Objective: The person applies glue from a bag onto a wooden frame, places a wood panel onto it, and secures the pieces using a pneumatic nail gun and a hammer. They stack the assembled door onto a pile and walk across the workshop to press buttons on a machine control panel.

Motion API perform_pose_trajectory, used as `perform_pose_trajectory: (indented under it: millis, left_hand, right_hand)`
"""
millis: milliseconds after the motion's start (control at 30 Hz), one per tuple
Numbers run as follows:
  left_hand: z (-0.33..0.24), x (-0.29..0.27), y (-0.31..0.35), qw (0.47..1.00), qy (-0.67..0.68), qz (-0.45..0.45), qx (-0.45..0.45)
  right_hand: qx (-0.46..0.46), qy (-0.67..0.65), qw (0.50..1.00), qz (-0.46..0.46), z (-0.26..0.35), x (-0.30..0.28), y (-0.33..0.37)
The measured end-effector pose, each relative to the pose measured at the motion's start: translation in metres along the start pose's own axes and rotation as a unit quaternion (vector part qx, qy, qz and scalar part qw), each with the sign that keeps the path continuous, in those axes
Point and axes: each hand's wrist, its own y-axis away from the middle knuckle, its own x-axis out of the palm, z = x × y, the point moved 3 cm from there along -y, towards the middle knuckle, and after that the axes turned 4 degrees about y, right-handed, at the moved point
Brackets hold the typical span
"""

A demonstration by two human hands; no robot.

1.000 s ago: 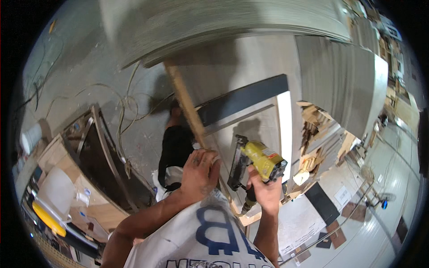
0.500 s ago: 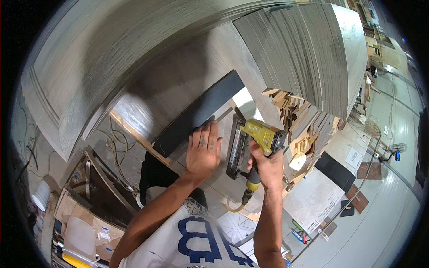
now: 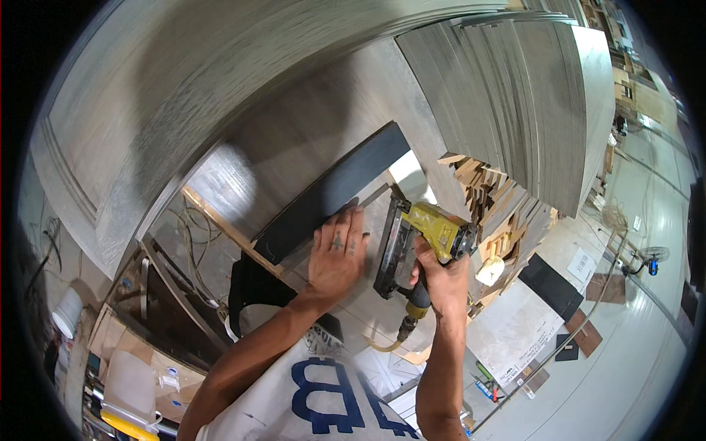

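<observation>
My right hand is wrapped round the dark grip of a yellow and black air nail gun. The gun's nose is at the far right end of a thin grey strip; I cannot tell whether it touches. Flat over the strip lies my left hand, fingers stretched out and the tips beside a long black board. Both strip and board lie on a brown-grey wood-grain panel. An air hose runs from the base of the gun's grip.
Large grey wood-grain doors lean over the far left. A stack of grey panels stands at the far right, with wood offcuts beside it. Cables lie on the floor at left, near a white bucket.
The whole view has shifted slightly. My left hand and the nail gun in my right hand keep nearly the same places against the strip and board.
</observation>
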Motion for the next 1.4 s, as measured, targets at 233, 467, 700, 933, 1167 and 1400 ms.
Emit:
perform_pose_trajectory:
  millis: [233,467,700,933,1167,1400]
  left_hand:
    - [0.001,0.001,0.0,1.0,-0.005,-0.002,0.003]
    - [-0.001,0.002,-0.002,1.0,-0.001,-0.022,0.019]
    - [0.001,-0.002,0.0,0.999,-0.006,-0.028,0.018]
    - [-0.003,-0.002,-0.003,1.0,0.009,-0.013,0.022]
    - [-0.012,0.005,-0.005,0.994,-0.036,-0.007,0.103]
    - [-0.044,0.041,0.001,0.925,-0.125,0.149,0.328]
  right_hand:
    - [-0.024,-0.009,0.999,-0.02,0.009,0.003,0.0]
    - [-0.008,-0.006,1.0,0.026,0.006,-0.002,-0.001]
    - [-0.005,0.02,0.999,0.041,0.006,0.006,-0.003]
    - [0.003,0.05,0.998,0.023,0.009,0.006,0.003]
    - [-0.049,0.103,0.992,-0.045,-0.033,-0.012,0.014]
    - [0.08,-0.054,0.985,-0.142,-0.144,-0.077,0.13]
